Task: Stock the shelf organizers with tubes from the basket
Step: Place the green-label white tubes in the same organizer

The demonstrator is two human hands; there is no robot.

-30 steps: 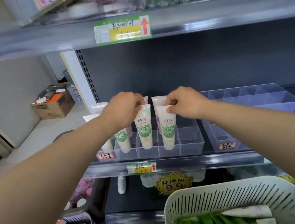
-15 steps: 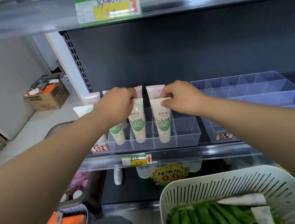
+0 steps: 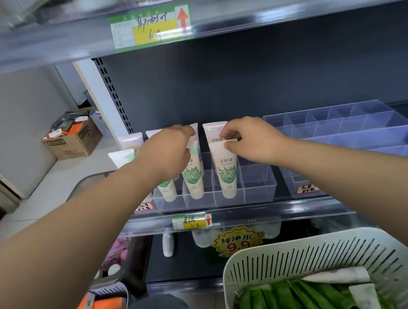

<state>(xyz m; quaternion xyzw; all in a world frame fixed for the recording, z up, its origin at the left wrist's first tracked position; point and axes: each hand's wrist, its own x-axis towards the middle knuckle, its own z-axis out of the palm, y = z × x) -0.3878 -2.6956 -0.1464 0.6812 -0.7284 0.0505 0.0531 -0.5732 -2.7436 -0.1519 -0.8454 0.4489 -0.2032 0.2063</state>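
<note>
Tubes (image 3: 224,175) stand in two rows in the left organizer (image 3: 257,185) on the shelf (image 3: 249,214), second organizer (image 3: 357,132) just right of it, basket (image 3: 310,252) holding more tubes below in front, cardboard box (image 3: 72,142) on the floor far left.

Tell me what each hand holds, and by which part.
Right hand pinches the flat top seam of a white plastic tube with a green label. Left hand covers the top of a matching tube; its grip is hidden.
</note>
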